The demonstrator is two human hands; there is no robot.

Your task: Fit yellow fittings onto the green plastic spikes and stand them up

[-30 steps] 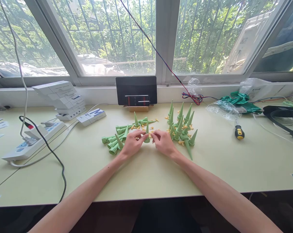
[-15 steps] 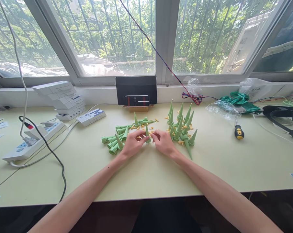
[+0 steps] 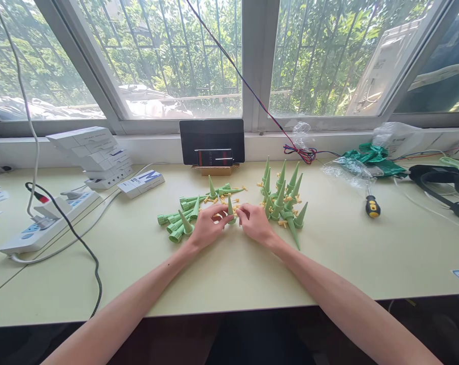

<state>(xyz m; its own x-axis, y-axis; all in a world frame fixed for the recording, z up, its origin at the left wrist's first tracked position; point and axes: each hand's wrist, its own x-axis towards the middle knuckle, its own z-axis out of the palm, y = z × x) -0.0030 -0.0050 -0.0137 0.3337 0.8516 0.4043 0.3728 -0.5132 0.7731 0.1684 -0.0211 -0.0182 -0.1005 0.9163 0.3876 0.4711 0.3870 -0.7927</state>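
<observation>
A green plant watering spike (image 3: 230, 205) stands point-up at the middle of the table, its base gripped between the thumb and fingers of my left hand (image 3: 211, 223). Close against its right side, my right hand (image 3: 255, 222) is closed in a pinch on a small yellow valve, mostly covered by the fingertips. Left of my hands lie several green spikes (image 3: 179, 217), some on their sides and a few upright. To the right, a cluster of upright green spikes (image 3: 279, 200) carries yellow valves at the bases; one spike (image 3: 293, 230) lies pointing toward me.
Loose yellow valves (image 3: 236, 201) lie behind my hands. A phone (image 3: 214, 157) leans on a dark tablet (image 3: 212, 133) at the back. White boxes (image 3: 141, 183) and a power strip (image 3: 48, 223) are left; a screwdriver (image 3: 373, 207), green plastic bag (image 3: 381, 162) and black headset (image 3: 442, 185) are right.
Both hands stay at the upright spike with almost the same grip. The whole view has shifted slightly; nothing else has visibly moved.
</observation>
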